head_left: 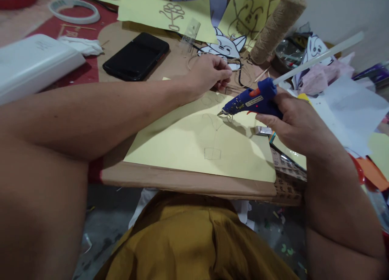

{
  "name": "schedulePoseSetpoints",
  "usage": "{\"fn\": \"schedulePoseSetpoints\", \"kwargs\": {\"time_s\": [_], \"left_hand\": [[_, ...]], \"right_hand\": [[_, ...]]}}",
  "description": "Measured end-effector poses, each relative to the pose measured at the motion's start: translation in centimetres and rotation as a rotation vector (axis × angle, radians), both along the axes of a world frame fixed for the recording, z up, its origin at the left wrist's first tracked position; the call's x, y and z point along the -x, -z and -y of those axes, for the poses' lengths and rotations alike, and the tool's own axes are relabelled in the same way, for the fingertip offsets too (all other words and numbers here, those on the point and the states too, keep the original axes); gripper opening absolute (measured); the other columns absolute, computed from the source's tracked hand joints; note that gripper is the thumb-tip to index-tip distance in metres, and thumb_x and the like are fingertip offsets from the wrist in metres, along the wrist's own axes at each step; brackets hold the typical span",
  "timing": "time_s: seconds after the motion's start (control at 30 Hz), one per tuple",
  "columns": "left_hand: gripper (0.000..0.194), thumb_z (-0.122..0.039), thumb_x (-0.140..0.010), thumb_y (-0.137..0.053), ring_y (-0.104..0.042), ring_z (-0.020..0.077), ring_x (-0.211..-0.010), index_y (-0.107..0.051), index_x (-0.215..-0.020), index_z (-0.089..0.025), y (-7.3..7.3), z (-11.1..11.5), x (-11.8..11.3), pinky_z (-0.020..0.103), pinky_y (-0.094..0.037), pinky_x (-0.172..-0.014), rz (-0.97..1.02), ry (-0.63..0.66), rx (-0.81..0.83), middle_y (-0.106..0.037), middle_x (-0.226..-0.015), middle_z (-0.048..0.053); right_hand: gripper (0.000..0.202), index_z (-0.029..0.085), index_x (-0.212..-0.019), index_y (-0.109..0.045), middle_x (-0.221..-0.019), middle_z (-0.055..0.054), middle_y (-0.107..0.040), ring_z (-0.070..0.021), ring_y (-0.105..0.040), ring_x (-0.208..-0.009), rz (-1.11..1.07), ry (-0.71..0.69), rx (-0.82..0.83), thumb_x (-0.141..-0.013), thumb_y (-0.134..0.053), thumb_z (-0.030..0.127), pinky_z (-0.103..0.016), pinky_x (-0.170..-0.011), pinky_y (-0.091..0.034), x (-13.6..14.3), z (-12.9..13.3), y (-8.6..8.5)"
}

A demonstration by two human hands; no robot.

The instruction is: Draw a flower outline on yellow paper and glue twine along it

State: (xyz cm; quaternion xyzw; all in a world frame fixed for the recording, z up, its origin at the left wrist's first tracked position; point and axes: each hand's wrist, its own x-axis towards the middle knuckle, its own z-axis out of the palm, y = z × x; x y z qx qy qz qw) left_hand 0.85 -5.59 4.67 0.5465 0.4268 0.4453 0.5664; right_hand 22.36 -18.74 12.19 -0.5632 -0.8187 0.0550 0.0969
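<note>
My right hand [293,120] is wrapped round a blue glue gun [253,99] with a long pale glue stick [319,57] sticking out of its back. The nozzle points left and down at pencil curves on a yellow sheet [182,146]. A small box shape [212,153] is drawn lower on that sheet. Above its upper edge is my left hand [209,73], its thumb and fingers pinched together beside thin twine strands; what they hold is too small to tell. A small silvery block [263,131] lies right of the drawing, under the gun hand.
A black phone [136,56], a white device [36,65] and a tape roll [74,10] lie to the left. Behind are a twine spool [277,26], a fox cutout [223,45] and a yellow sheet with a flower design [164,18]. Crumpled pink paper [323,78] sits right.
</note>
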Motion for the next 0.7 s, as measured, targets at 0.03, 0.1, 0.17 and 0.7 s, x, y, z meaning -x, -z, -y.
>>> {"fn": "schedulePoseSetpoints", "kwargs": {"time_s": [0.03, 0.1, 0.17, 0.7], "left_hand": [[0.034, -0.006, -0.111, -0.068, -0.061, 0.0069, -0.059, -0.065, -0.078, -0.016, -0.09, 0.09, 0.01, 0.022, -0.044, -0.065, -0.004, 0.001, 0.0, -0.067, -0.073, -0.001], [0.033, -0.007, -0.111, -0.068, -0.061, 0.0066, -0.058, -0.064, -0.08, -0.016, -0.32, 0.28, 0.02, 0.021, -0.044, -0.065, -0.008, -0.002, 0.007, -0.067, -0.073, -0.001], [0.032, -0.007, -0.111, -0.068, -0.061, 0.0056, -0.06, -0.064, -0.081, -0.015, -0.51, 0.41, -0.01, 0.02, -0.044, -0.067, -0.011, -0.014, 0.03, -0.067, -0.074, -0.002], [0.036, -0.008, -0.107, -0.078, -0.058, 0.0082, -0.068, -0.065, -0.077, -0.021, -0.74, 0.65, 0.04, 0.024, -0.053, -0.077, 0.02, -0.009, 0.07, -0.071, -0.07, -0.002]], "right_hand": [[0.035, 0.019, -0.119, -0.068, -0.119, -0.024, -0.081, -0.0452, -0.075, -0.111, 0.006, 0.004, 0.006, -0.096, -0.061, 0.045, -0.055, -0.094, -0.058, 0.06, 0.07, -0.1], [0.034, 0.019, -0.116, -0.068, -0.117, -0.024, -0.081, -0.0449, -0.075, -0.109, 0.009, 0.005, 0.007, -0.097, -0.06, 0.047, -0.055, -0.092, -0.057, 0.1, 0.2, -0.24], [0.031, 0.02, -0.114, -0.068, -0.118, -0.024, -0.081, -0.0445, -0.075, -0.109, -0.002, -0.01, -0.001, -0.099, -0.06, 0.046, -0.054, -0.093, -0.056, 0.05, 0.28, -0.26], [0.032, 0.018, -0.118, -0.072, -0.114, -0.021, -0.081, -0.0409, -0.073, -0.105, -0.004, -0.042, -0.017, -0.099, -0.061, 0.042, -0.051, -0.091, -0.055, -0.04, 0.45, -0.26]]}}
